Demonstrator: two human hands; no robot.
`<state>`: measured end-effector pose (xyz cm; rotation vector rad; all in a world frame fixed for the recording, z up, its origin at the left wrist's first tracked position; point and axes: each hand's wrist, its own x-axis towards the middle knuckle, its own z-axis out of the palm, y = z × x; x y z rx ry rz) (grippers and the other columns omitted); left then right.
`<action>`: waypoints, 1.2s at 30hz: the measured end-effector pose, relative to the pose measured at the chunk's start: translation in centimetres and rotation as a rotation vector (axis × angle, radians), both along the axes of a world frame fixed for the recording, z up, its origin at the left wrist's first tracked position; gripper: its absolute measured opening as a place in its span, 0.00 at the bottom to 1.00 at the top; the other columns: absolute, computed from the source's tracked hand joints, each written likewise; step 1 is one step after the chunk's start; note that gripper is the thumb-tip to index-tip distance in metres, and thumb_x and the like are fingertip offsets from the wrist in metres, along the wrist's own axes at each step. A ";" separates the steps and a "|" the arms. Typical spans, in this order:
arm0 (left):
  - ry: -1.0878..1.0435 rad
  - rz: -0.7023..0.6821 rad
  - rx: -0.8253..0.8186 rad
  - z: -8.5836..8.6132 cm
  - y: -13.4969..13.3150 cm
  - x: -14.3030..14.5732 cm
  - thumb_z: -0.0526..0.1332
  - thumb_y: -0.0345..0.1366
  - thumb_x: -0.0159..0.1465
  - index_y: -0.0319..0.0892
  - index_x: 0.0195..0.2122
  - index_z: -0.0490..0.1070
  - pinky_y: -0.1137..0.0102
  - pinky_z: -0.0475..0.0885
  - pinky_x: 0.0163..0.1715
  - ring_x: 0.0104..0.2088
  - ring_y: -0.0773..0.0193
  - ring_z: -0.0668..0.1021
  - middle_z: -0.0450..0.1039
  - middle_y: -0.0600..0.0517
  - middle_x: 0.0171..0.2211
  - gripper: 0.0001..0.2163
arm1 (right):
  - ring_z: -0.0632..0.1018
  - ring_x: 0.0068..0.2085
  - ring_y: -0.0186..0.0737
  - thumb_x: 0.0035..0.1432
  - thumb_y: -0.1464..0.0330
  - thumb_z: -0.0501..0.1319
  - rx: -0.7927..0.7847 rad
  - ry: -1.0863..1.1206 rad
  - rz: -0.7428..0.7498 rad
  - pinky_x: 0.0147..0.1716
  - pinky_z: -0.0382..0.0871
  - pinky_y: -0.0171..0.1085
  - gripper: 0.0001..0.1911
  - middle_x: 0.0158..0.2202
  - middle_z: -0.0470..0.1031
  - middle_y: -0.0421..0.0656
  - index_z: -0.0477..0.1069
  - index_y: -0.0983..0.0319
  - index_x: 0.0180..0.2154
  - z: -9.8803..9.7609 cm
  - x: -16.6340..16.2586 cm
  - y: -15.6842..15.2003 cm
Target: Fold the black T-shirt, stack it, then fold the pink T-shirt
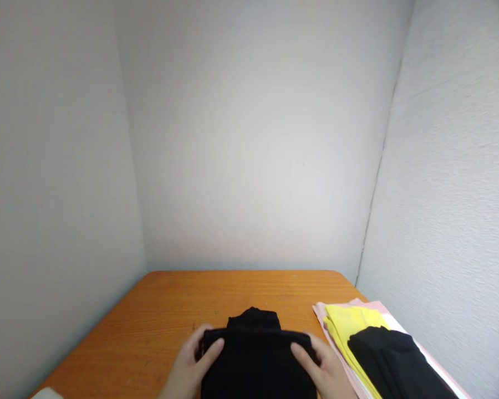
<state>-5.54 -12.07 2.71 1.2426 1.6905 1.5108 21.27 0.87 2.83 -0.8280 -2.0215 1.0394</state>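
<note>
Black cloth (258, 363) is held at near edge of table, centre, low in view. It is gripped at both far corners: left corner pinched by left hand (197, 357), thumb on top, fingers curled behind; right corner pinched the same way by right hand (322, 363). Both hands are closed down narrow on the fabric. Cloth is matte, dark, roughly rectangular; far edge is pulled nearly straight and shows as a thick fold. Near end is cut off by frame. Behind that edge a bunched black piece (253, 317) is seen, rounded and creased; whether it is joined to the held cloth cannot be told.

Table (170, 302) is orange-brown with streaky wood grain, far corners rounded, a few dark marks left of centre. At right, folded fabrics are stacked: pink-and-white cloth (376, 306) at bottom, yellow cloth (351, 317) over it, black folded cloth (393, 360) on top, soft wrinkles visible. Stack is located just beside the right hand.

Bottom left, a pale object (47, 394) is mostly cropped; it can't be identified. Right wall (453, 194) is rough, stippled; back wall (249, 138) looks smoother. Dark uneven line (383, 147) is seen along their corner.
</note>
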 end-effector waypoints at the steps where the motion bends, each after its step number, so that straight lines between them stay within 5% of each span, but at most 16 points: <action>1: 0.000 0.011 0.027 -0.1 1.7 -0.6 0.61 0.55 0.57 0.42 0.35 0.70 0.69 0.72 0.37 0.37 0.59 0.77 0.75 0.51 0.33 0.19 | 0.77 0.44 0.47 0.61 0.50 0.54 -0.025 0.072 0.007 0.45 0.71 0.41 0.23 0.42 0.78 0.47 0.73 0.62 0.43 -0.4 -1.5 1.4; 6: 0.170 0.076 0.000 -3.5 9.4 -3.4 0.54 0.56 0.60 0.41 0.39 0.71 0.66 0.71 0.43 0.42 0.55 0.77 0.77 0.45 0.39 0.22 | 0.78 0.44 0.48 0.61 0.51 0.50 0.083 -0.002 -0.143 0.44 0.70 0.41 0.24 0.40 0.79 0.49 0.73 0.63 0.40 -4.1 -7.1 7.6; 11: 0.285 0.161 -0.183 -7.2 12.5 -4.7 0.55 0.47 0.60 0.37 0.38 0.72 0.62 0.70 0.45 0.43 0.52 0.78 0.77 0.40 0.40 0.17 | 0.78 0.45 0.50 0.61 0.56 0.50 0.132 -0.175 -0.253 0.45 0.69 0.42 0.20 0.41 0.79 0.52 0.74 0.62 0.40 -7.4 -8.8 9.6; 14: 0.368 0.196 -0.275 -7.1 12.3 -4.7 0.55 0.41 0.61 0.34 0.40 0.72 0.61 0.70 0.44 0.42 0.51 0.78 0.77 0.38 0.40 0.15 | 0.78 0.45 0.52 0.62 0.59 0.49 0.163 -0.272 -0.327 0.45 0.69 0.43 0.19 0.41 0.78 0.54 0.73 0.63 0.41 -8.1 -9.1 9.6; 18: 0.574 0.265 -0.272 -5.4 10.7 -2.7 0.53 0.33 0.61 0.31 0.55 0.64 0.58 0.60 0.58 0.57 0.50 0.69 0.68 0.36 0.55 0.21 | 0.76 0.48 0.55 0.61 0.64 0.50 0.296 -0.370 -0.397 0.47 0.68 0.47 0.20 0.43 0.76 0.58 0.68 0.68 0.50 -8.2 -9.5 9.4; 23: 0.951 -0.061 -0.190 -4.5 8.6 1.6 0.46 0.43 0.67 0.44 0.63 0.58 0.57 0.45 0.66 0.67 0.56 0.52 0.51 0.50 0.67 0.24 | 0.62 0.62 0.54 0.62 0.60 0.48 0.823 -0.481 -0.291 0.58 0.58 0.51 0.27 0.62 0.61 0.55 0.63 0.68 0.58 -10.8 -10.6 7.5; 29: 0.911 -0.196 -0.278 -5.8 8.2 2.5 0.36 0.48 0.69 0.37 0.67 0.44 0.54 0.40 0.66 0.68 0.59 0.41 0.40 0.47 0.69 0.29 | 0.55 0.65 0.59 0.61 0.62 0.43 0.893 -0.575 -0.122 0.60 0.51 0.59 0.27 0.62 0.62 0.54 0.71 0.66 0.52 -15.4 -10.4 6.0; 36: 0.777 -0.231 -0.225 -6.5 8.1 1.9 0.36 0.49 0.69 0.36 0.68 0.40 0.52 0.37 0.66 0.68 0.59 0.39 0.38 0.46 0.69 0.30 | 0.45 0.67 0.64 0.59 0.67 0.40 1.040 -0.500 0.005 0.56 0.52 0.67 0.29 0.58 0.65 0.59 0.77 0.67 0.46 -15.8 -9.2 7.1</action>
